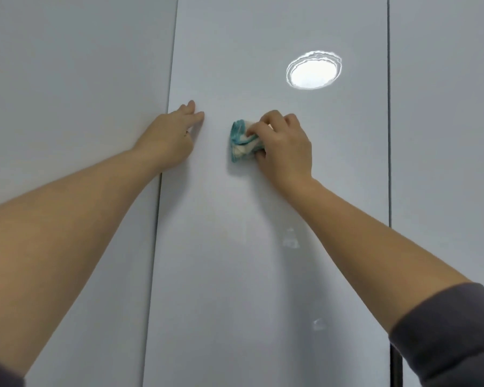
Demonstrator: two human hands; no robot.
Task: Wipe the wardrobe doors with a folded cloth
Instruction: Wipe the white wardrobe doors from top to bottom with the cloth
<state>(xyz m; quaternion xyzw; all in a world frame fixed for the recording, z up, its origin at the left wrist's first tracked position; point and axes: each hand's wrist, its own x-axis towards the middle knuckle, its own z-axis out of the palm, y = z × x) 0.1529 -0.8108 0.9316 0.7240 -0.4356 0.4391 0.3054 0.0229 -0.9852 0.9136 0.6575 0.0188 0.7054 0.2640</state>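
A glossy pale grey wardrobe door (263, 247) fills the middle of the head view. My right hand (284, 148) presses a folded teal-and-white cloth (242, 141) flat against the door at about mid-height. The cloth sticks out to the left of my fingers. My left hand (169, 138) rests on the door's left edge, fingers stretched onto the panel and holding nothing. Both forearms reach up from the bottom corners.
Neighbouring door panels stand to the left (67, 93) and right (444, 107), separated by thin dark gaps. A ceiling light's reflection (313, 69) glares on the upper right of the middle door. Faint smudges (291, 241) show lower down.
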